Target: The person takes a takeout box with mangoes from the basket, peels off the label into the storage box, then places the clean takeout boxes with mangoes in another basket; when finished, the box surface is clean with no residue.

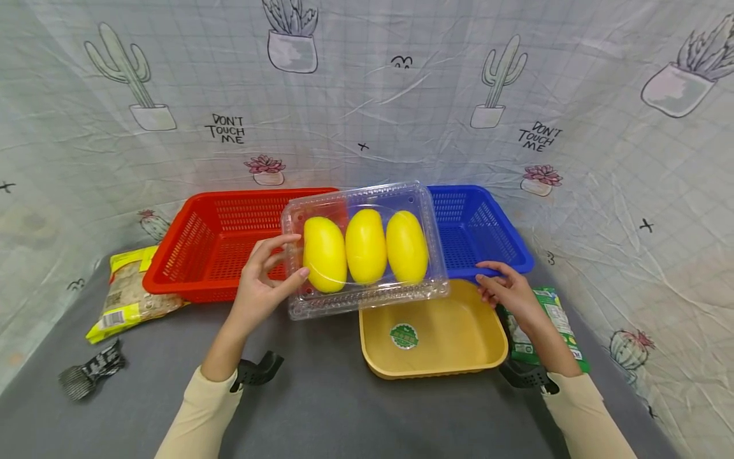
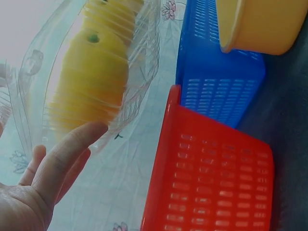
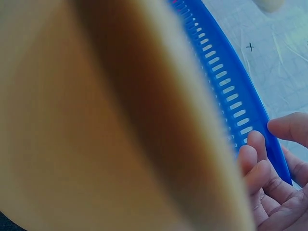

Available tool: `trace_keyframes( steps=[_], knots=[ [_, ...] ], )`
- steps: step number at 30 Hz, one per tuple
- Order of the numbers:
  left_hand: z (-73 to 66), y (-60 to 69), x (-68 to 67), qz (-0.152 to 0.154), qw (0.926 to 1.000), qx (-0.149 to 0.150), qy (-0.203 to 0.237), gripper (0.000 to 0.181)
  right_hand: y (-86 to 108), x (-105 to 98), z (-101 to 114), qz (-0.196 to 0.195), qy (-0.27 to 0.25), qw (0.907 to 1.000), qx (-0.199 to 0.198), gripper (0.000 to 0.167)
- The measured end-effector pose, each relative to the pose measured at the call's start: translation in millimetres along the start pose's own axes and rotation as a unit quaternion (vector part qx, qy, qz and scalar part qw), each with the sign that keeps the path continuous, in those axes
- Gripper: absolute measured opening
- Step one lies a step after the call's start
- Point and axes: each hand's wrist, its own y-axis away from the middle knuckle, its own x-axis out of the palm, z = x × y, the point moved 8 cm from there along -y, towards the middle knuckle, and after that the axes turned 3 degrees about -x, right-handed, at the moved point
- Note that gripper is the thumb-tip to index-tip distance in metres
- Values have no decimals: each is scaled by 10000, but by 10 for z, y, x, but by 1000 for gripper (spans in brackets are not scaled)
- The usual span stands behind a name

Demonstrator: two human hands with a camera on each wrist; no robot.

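Observation:
My left hand [image 1: 260, 280] grips the left edge of a clear plastic box [image 1: 367, 299], thumb on the near face. Three yellow mangoes [image 1: 366, 245] lie side by side in the box, which is raised and tilted in front of a red basket [image 1: 195, 296] and a blue basket [image 1: 504, 229]. In the left wrist view the box [image 2: 144, 72] hangs above the red basket. My right hand [image 1: 510, 293] pinches the near rim of the blue basket, with fingers on both sides of it in the right wrist view. Below lies a yellow tub [image 1: 447, 338] with a green label.
At the left, a yellow-edged bag [image 1: 132, 293] lies partly under the red basket, and a black mesh-like item [image 1: 92, 370] is in front of it. A green packet [image 1: 556, 325] sits beyond the right wrist. A printed curtain [image 1: 367, 95] hangs behind the grey table [image 1: 321, 395].

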Motion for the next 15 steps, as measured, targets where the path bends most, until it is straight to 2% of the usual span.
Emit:
trace_keyframes(
  steps=[7, 13, 15],
  knots=[
    [49, -109, 80, -71, 9999, 70, 36, 49, -4, 2, -7, -39, -9, 10000, 19, 51],
    [101, -188, 109, -416, 9988, 99, -223, 50, -8, 0, -16, -52, -43, 10000, -25, 51],
    [118, -219, 122, -491, 9986, 60, -189, 50, -8, -4, -18, -65, -58, 10000, -43, 52]
  ],
)
